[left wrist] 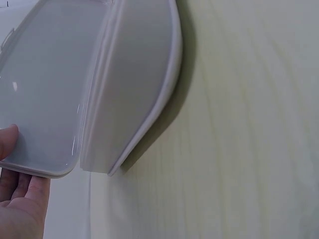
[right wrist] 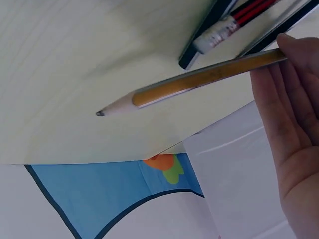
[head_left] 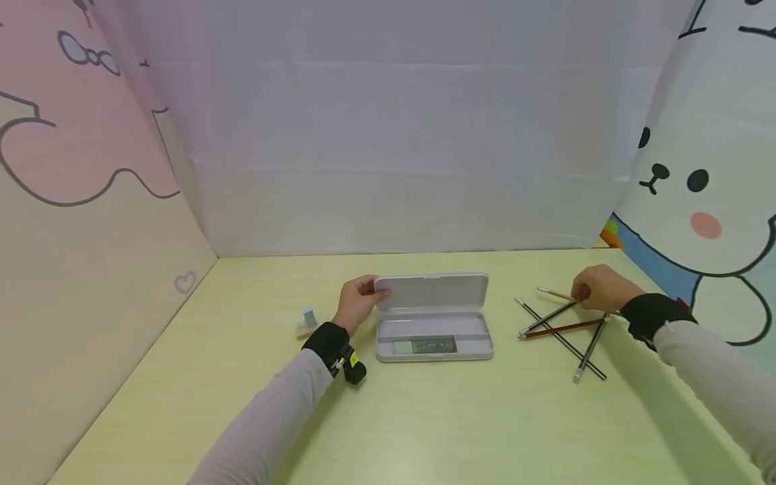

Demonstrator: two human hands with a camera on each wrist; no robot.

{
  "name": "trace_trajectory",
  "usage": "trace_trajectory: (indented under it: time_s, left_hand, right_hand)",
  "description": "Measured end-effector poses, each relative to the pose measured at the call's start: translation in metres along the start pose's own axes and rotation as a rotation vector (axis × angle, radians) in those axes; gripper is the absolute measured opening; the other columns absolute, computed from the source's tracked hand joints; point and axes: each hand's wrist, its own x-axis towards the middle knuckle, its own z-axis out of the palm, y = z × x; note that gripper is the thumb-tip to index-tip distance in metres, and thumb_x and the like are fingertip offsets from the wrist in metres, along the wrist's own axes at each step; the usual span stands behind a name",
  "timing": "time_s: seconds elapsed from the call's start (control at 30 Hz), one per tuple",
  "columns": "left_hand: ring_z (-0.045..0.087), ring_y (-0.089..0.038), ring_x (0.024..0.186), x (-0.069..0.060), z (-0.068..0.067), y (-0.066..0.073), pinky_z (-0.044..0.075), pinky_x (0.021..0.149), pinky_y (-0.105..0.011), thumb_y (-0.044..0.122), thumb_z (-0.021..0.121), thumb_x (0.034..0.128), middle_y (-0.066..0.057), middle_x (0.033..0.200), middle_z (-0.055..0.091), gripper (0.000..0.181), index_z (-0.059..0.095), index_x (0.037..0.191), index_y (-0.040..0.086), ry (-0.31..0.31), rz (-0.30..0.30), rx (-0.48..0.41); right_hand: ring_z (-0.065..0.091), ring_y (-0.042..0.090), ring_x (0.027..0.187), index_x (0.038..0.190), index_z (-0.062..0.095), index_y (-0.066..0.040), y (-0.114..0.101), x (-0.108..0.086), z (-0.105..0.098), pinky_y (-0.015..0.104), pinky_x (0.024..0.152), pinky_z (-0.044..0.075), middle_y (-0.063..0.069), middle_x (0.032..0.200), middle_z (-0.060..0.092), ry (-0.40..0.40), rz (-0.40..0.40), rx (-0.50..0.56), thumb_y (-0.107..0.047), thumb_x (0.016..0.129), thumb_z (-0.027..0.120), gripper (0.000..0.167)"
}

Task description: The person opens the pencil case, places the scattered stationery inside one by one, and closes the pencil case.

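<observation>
As best seen at the right wrist, found a yellow pencil (right wrist: 199,82) pinched between thumb and fingers of the right hand (head_left: 606,286), at the far side of a crossed pile and right of the white case (head_left: 433,327). Judged to be at the picking-up step. Raise straight up first, to avoid dragging the red pencil (head_left: 560,329) and dark pencils (head_left: 552,316) along; keep the sharpened tip off the wall covering (right wrist: 99,194). Found the left hand (head_left: 354,303) gripping the raised lid (head_left: 432,293) by its left edge, well apart from the right hand; hold lightly, so as not to tip the case. Farther left, noted small pale blocks (head_left: 310,316).

From the right wrist, confirmed the sharpened tip, not made out in the head view. From the head, confirmed the opposite end and, inside the case, a white-and-grey oblong (head_left: 424,345), absent from the left wrist view. From the left wrist, confirmed fingers behind the lid, thumb on its inner face. Cannot tell for certain, at these angles, whether fully clear of the table.
</observation>
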Motion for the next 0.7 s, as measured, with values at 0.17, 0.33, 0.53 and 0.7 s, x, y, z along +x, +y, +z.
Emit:
trace_trajectory:
  time_s: [0.17,0.33,0.53,0.7]
  left_hand:
    - [0.067,-0.028,0.105,0.000,0.000,0.000,0.053,0.095,-0.038,0.002,0.070,0.0842,-0.019,0.113,0.069,0.027,0.068,0.111,0.000,0.004,0.007,0.008]
    - [0.067,-0.028,0.105,0.001,0.000,0.001,0.053,0.095,-0.038,0.001,0.071,0.0831,-0.020,0.113,0.070,0.027,0.068,0.110,-0.001,0.006,0.020,0.016]
    - [0.066,-0.029,0.108,0.000,0.000,0.002,0.053,0.096,-0.039,0.002,0.071,0.0835,-0.019,0.115,0.069,0.028,0.068,0.111,0.000,0.008,0.017,0.015]
    - [0.066,-0.030,0.108,0.001,0.000,0.001,0.052,0.097,-0.039,0.002,0.071,0.0839,-0.019,0.116,0.069,0.029,0.068,0.112,0.000,0.005,0.009,0.003]
  right_hand:
    - [0.059,0.013,0.069,0.080,0.071,-0.007,-0.008,0.007,-0.004,0.027,0.061,0.050,-0.001,0.076,0.067,0.003,-0.020,0.003,0.005,0.072,0.072,0.015]
    - [0.060,0.012,0.070,0.081,0.071,-0.007,-0.017,0.016,-0.007,0.027,0.062,0.051,0.000,0.076,0.068,-0.037,-0.021,0.011,0.005,0.072,0.072,0.015]
    - [0.060,0.010,0.070,0.083,0.072,-0.005,-0.029,0.022,-0.010,0.026,0.062,0.051,-0.001,0.077,0.068,-0.071,-0.037,0.032,0.004,0.073,0.071,0.013]
    - [0.060,0.008,0.070,0.082,0.072,-0.005,-0.038,0.027,-0.010,0.024,0.062,0.051,-0.002,0.077,0.069,-0.089,-0.042,0.050,0.005,0.074,0.071,0.013]
